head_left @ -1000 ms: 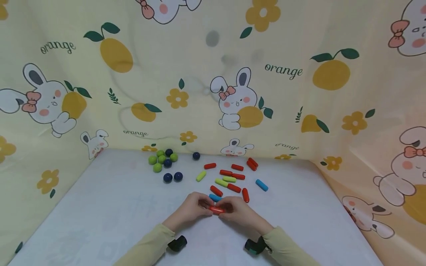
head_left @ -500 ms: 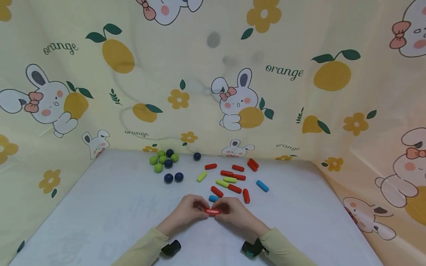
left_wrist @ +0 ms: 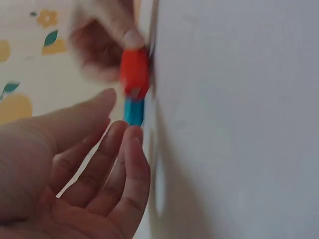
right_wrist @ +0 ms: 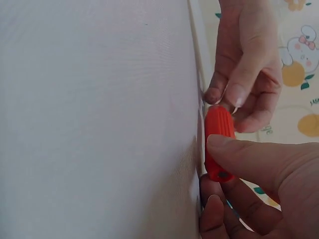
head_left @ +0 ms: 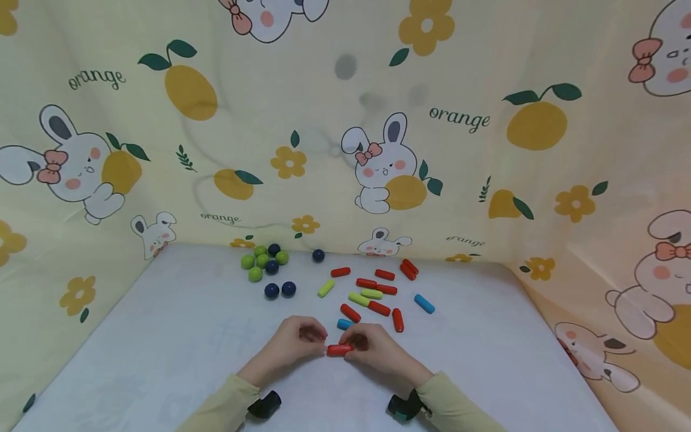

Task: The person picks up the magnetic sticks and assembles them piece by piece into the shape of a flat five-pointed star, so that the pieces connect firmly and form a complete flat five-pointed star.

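A short red ridged cylinder (head_left: 339, 350) lies sideways between the two hands, just above the white table. My right hand (head_left: 378, 348) pinches it near one end; the right wrist view shows the thumb laid across the red cylinder (right_wrist: 219, 142) and a small hole in its near end. My left hand (head_left: 291, 345) is at the other end, thumb and fingers parted. In the left wrist view a gap shows between the left fingertips (left_wrist: 134, 144) and the red cylinder (left_wrist: 134, 72). Behind the hands a blue cylinder (head_left: 344, 324) is partly hidden by the right hand.
Several red cylinders (head_left: 379, 308), lime cylinders (head_left: 326, 288) and another blue cylinder (head_left: 424, 303) are scattered beyond the hands. Green balls (head_left: 255, 274) and dark blue balls (head_left: 288, 289) sit at the back left. A printed curtain (head_left: 324, 90) stands behind the white table (head_left: 162, 336).
Both hands have shifted left and slightly nearer with the red cylinder. The left fingers, which held one end, have parted from it; the right hand keeps its pinch.
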Motion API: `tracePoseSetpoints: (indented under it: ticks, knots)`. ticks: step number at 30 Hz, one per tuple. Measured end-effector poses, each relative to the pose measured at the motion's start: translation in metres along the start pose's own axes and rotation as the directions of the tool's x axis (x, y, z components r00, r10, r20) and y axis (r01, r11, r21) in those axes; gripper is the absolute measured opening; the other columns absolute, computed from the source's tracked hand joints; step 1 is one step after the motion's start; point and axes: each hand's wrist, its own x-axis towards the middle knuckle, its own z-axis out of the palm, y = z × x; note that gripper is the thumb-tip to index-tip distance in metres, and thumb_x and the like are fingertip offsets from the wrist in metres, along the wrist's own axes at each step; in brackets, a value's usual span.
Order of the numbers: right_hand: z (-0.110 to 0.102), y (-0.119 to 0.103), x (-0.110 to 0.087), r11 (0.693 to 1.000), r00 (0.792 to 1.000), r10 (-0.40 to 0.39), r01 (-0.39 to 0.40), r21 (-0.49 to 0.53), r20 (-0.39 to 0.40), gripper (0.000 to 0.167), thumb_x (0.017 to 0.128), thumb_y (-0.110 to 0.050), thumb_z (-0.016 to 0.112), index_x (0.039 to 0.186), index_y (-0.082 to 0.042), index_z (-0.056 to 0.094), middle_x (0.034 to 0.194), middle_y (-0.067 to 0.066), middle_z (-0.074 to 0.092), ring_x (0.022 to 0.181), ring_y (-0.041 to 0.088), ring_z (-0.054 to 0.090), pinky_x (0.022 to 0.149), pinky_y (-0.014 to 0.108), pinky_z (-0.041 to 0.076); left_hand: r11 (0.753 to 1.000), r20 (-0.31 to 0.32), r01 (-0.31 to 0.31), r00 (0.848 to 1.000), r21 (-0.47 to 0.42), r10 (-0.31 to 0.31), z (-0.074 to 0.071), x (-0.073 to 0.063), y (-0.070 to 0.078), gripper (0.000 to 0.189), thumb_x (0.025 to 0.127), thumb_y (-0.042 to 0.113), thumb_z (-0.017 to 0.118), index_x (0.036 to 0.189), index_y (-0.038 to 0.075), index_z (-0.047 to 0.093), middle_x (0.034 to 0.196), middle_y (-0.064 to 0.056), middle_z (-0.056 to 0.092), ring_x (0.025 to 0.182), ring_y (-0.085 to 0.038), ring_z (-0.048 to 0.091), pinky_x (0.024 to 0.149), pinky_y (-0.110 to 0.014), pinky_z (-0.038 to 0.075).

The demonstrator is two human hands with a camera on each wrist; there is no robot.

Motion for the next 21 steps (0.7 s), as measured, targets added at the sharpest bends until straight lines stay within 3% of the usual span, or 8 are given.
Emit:
tracePoseSetpoints:
  ticks: [2,4,8,11,15,18,21]
  knots:
    - [0.0,0.001,0.0,1.0,1.0,0.001,-0.001,-0.006,0.001,0.024,0.084,-0.017,0.075,0.107,-0.016,0.069,0.095,-0.009,0.064,0.086,0.014,0.057,0.078,0.025,0.049,1.0,-0.074,0.018,0.997,0.026,-0.016,-0.011,0.0,0.0,0.023,0.082,0.013,0.076,0.102,0.008,0.068,0.095,-0.005,0.066,0.083,-0.017,0.062,0.075,-0.03,0.053]
    - [0.001,0.001,0.0,1.0,1.0,0.0,0.0,-0.015,0.003,0.024,0.084,-0.018,0.075,0.107,-0.017,0.069,0.094,-0.009,0.064,0.086,0.014,0.057,0.077,0.025,0.049,0.998,-0.185,0.028,0.983,0.062,-0.016,-0.023,0.002,0.0,0.025,0.08,0.015,0.078,0.102,0.009,0.068,0.097,-0.005,0.066,0.086,-0.017,0.061,0.076,-0.029,0.053]
    - [0.001,0.002,0.0,1.0,1.0,-0.011,0.011,-0.027,0.002,0.023,0.084,-0.017,0.075,0.106,-0.018,0.068,0.093,-0.009,0.063,0.086,0.014,0.056,0.077,0.025,0.049,0.994,-0.4,0.026,0.916,0.107,0.019,-0.054,0.008,-0.002,0.029,0.079,0.013,0.079,0.104,0.007,0.068,0.103,-0.011,0.066,0.094,-0.023,0.06,0.08,-0.034,0.051]
    - [0.0,0.002,-0.001,0.999,1.0,-0.018,0.018,-0.029,0.004,0.023,0.084,-0.017,0.075,0.105,-0.018,0.068,0.095,-0.01,0.063,0.087,0.014,0.056,0.077,0.025,0.049,0.989,-0.464,0.017,0.884,0.145,0.053,-0.077,0.014,-0.01,0.033,0.08,0.013,0.078,0.11,0.005,0.067,0.11,-0.012,0.064,0.103,-0.028,0.057,0.086,-0.039,0.049]
    - [0.0,0.001,-0.001,0.999,1.0,-0.021,0.021,-0.028,0.007,0.023,0.083,-0.017,0.076,0.105,-0.018,0.068,0.094,-0.01,0.063,0.087,0.013,0.056,0.077,0.025,0.049,0.976,-0.443,0.012,0.892,0.216,0.087,-0.095,0.02,-0.024,0.039,0.081,0.013,0.078,0.116,0.004,0.065,0.116,-0.011,0.062,0.109,-0.029,0.054,0.09,-0.044,0.046]
    - [0.0,0.002,-0.001,0.999,1.0,-0.023,0.023,-0.028,0.006,0.023,0.083,-0.017,0.076,0.105,-0.018,0.068,0.092,-0.009,0.062,0.087,0.013,0.056,0.077,0.025,0.049,0.973,-0.407,0.004,0.909,0.232,0.093,-0.101,0.023,-0.033,0.04,0.08,0.011,0.078,0.118,0.003,0.065,0.117,-0.012,0.063,0.109,-0.03,0.055,0.091,-0.045,0.047]
    - [0.0,0.002,-0.002,0.999,1.0,-0.027,0.027,-0.023,0.007,0.023,0.083,-0.017,0.076,0.104,-0.019,0.068,0.092,-0.009,0.062,0.086,0.012,0.056,0.077,0.025,0.049,0.972,-0.392,0.001,0.915,0.236,0.095,-0.102,0.026,-0.038,0.04,0.08,0.008,0.077,0.117,0.001,0.064,0.116,-0.013,0.063,0.107,-0.031,0.056,0.09,-0.045,0.048]
